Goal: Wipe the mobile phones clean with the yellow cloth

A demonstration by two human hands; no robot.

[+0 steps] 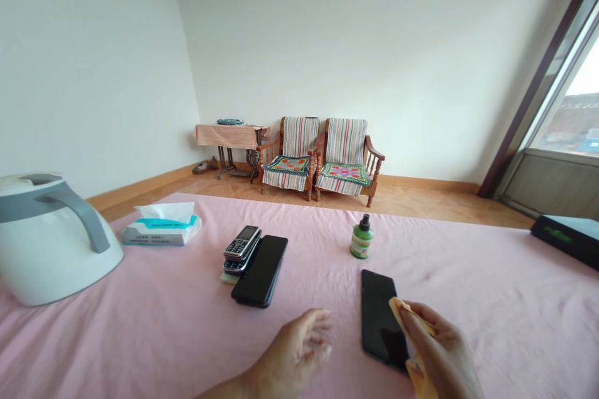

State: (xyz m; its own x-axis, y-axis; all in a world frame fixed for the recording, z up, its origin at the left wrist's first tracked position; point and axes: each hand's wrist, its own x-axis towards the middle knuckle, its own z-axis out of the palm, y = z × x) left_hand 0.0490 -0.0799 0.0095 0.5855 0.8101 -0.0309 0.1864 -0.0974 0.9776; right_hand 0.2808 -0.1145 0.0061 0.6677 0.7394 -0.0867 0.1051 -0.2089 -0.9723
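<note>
A folded yellow cloth point(423, 377) is pinched in my right hand point(442, 349), at the right edge of a black smartphone point(381, 318) lying flat. My left hand point(302, 346) hovers left of that phone, fingers loosely curled and apart, with nothing in it. A small green spray bottle point(362, 240) stands upright behind the smartphone. Farther left, another dark smartphone point(262, 271) lies beside a keypad phone point(243, 243), which rests on top of a second keypad phone point(234, 267).
A pink cloth point(154, 336) covers the table. On the left stand a white and grey kettle point(51, 249) and a tissue pack point(161, 230). A black box point(568, 237) sits at the right edge. Two wooden armchairs point(346, 143) are against the far wall.
</note>
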